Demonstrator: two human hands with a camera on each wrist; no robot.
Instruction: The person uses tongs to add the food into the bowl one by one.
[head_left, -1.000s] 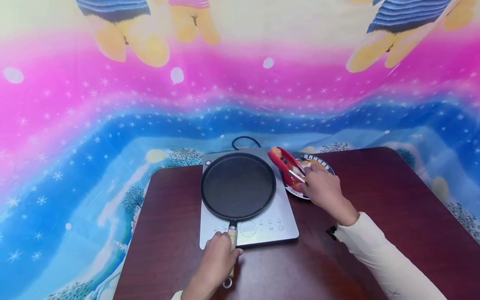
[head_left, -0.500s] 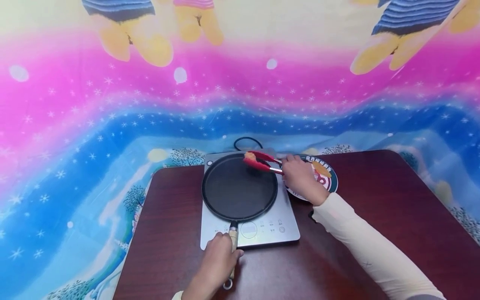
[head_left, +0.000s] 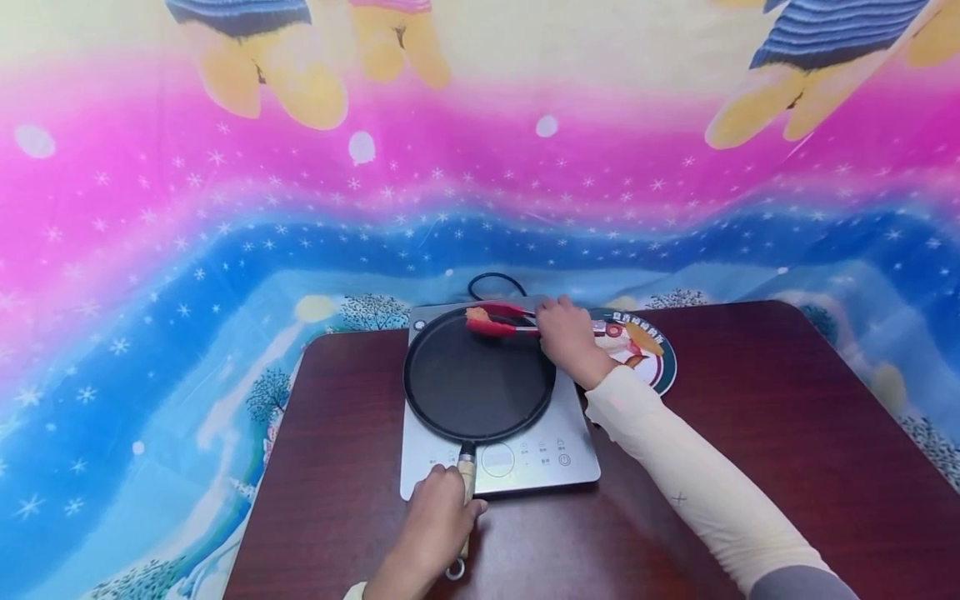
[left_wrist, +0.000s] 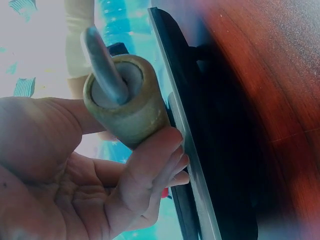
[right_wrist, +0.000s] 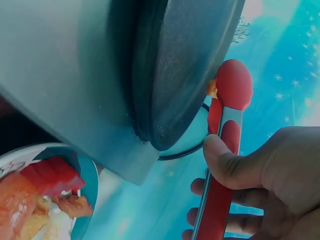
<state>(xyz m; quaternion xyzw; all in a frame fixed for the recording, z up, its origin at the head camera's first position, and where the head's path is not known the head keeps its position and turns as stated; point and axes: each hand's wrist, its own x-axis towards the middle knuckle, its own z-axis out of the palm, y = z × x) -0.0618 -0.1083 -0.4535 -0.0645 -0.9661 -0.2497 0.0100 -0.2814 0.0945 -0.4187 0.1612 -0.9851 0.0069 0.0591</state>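
My left hand [head_left: 438, 512] grips the wooden handle [left_wrist: 142, 117] of a flat black frying pan [head_left: 472, 383]. The handle's metal hanging ring [left_wrist: 105, 67] faces the left wrist camera. In my right hand [head_left: 570, 337] is a pair of red-tipped tongs [head_left: 492, 328], held over the far part of the pan. Between the tong tips sits a small orange-brown piece of food [head_left: 477, 315], only partly visible; its exact kind is unclear. Whether it touches the pan surface cannot be told. The pan stands on a silver induction cooktop [head_left: 532, 468].
A round plate [head_left: 666, 377] with a patterned rim stands right of the cooktop, partly behind my right arm. It holds several food pieces, including a red chunk [right_wrist: 52, 175]. A black cord [head_left: 495, 276] loops behind the cooktop. The dark wooden table [head_left: 337, 467] meets a printed cloth backdrop [head_left: 225, 275].
My right hand has carried the tongs and the food piece leftward from above the plate to above the pan. My left hand stays on the handle.
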